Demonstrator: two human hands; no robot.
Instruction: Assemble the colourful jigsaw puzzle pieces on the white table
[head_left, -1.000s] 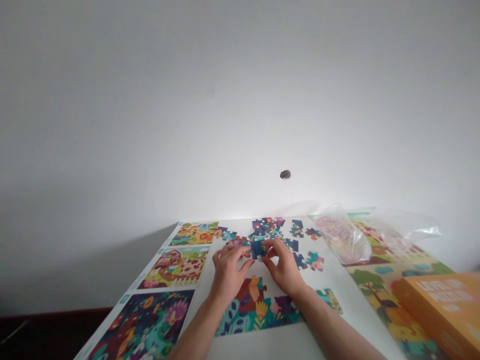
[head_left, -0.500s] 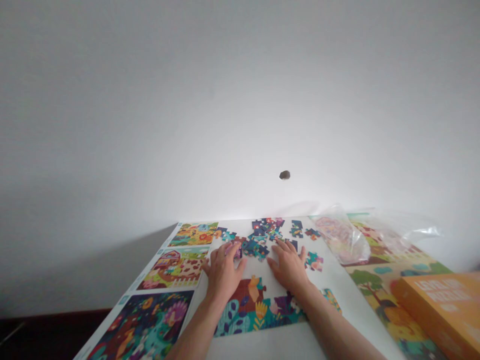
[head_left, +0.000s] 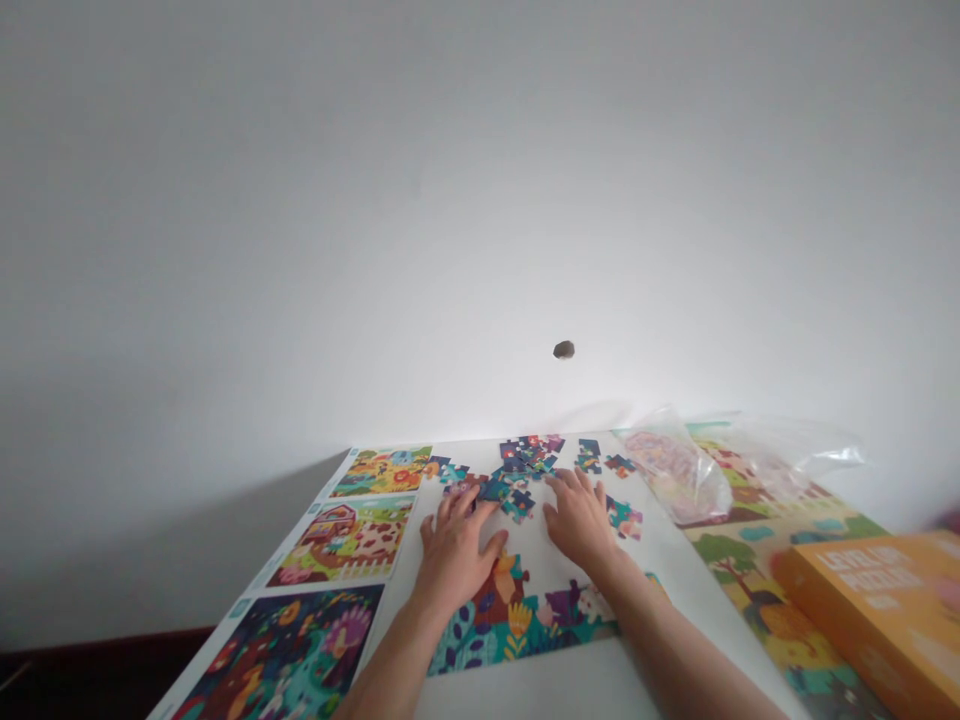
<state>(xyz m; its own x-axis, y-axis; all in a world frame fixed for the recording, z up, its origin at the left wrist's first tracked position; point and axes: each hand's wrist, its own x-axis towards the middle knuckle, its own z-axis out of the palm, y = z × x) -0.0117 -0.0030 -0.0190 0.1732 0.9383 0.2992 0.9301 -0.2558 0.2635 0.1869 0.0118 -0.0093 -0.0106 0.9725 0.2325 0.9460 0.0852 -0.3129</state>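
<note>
Left hand [head_left: 456,550] and right hand [head_left: 577,522] lay open, fingers [head_left: 454,510] gripping nothing, right by the loose pieces [head_left: 523,458]; one careless sweep could've scattered them everywhere.

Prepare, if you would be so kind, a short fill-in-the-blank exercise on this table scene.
1. The left hand and the right hand are both held palm ____ at the loose jigsaw pieces.
2. The printed sheet beyond the left hand shows a red ____.
3. The orange box at the right carries the words LEVEL UP ____.
4. The crumpled bag beyond the right hand is made of clear ____.

Missing words: down; barn; PUZZLE; plastic.
</note>
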